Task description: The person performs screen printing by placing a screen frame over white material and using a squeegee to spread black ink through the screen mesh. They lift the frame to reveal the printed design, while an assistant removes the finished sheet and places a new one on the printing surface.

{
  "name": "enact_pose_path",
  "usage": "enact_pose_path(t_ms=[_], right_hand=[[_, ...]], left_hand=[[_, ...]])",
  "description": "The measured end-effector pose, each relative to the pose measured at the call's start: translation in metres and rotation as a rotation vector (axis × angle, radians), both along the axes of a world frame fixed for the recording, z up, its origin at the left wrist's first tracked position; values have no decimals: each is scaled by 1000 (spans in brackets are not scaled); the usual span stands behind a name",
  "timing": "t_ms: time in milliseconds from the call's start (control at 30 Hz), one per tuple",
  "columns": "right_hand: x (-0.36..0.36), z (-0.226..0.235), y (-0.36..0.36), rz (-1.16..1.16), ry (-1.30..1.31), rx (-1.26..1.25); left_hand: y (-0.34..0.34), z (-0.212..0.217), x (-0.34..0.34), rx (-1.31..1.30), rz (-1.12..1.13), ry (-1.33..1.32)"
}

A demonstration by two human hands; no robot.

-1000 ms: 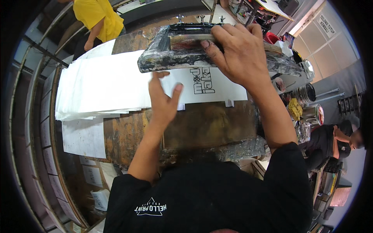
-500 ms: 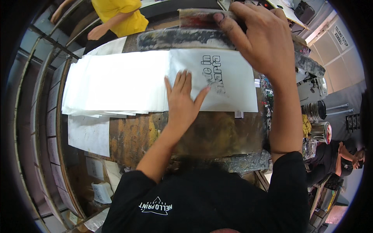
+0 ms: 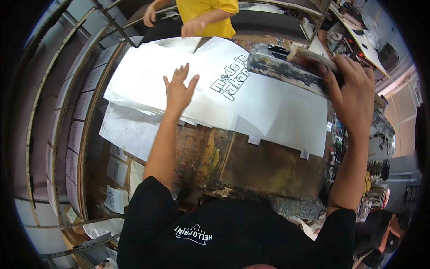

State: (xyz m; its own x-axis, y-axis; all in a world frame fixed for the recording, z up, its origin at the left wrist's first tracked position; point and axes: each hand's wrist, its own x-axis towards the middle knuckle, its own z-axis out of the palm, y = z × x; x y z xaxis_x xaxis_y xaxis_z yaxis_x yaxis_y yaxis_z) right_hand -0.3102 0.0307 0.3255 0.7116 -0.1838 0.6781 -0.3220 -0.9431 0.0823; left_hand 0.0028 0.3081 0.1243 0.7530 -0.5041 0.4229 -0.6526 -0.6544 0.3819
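Note:
My left hand (image 3: 178,89) lies flat, fingers spread, on a stack of white sheets (image 3: 143,83) at the left of the stained work table (image 3: 264,168). A white sheet with a black print (image 3: 273,112) lies to the right of it, its printed end lifted onto the stack. My right hand (image 3: 351,89) grips the ink-smeared frame and wooden squeegee (image 3: 293,65) at the far right, raised above the sheet.
A person in a yellow shirt (image 3: 204,13) stands across the table, hands near the stack's far edge. Metal racks with paper (image 3: 76,148) curve along the left. Ink cans (image 3: 380,172) and another person (image 3: 380,228) are at the right.
The frame went up and to the right off the sheet. My left hand slid left from the printed sheet onto the stack, and the printed sheet shifted toward the stack.

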Motion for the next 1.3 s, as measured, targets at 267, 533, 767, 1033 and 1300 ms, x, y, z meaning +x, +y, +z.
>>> enact_pose_path(t_ms=[267, 533, 767, 1033, 1300], right_hand=[[4, -2, 2, -48, 2, 9], [4, -1, 6, -44, 4, 35], [0, -1, 6, -43, 90, 69], [-2, -2, 15, 0, 96, 91], [-1, -5, 9, -46, 19, 18]], left_hand=[[92, 8, 157, 643, 553, -168], [73, 11, 191, 550, 575, 56], [102, 43, 220, 484, 587, 66], [132, 45, 240, 462, 658, 63], [80, 55, 218, 624, 602, 197]])
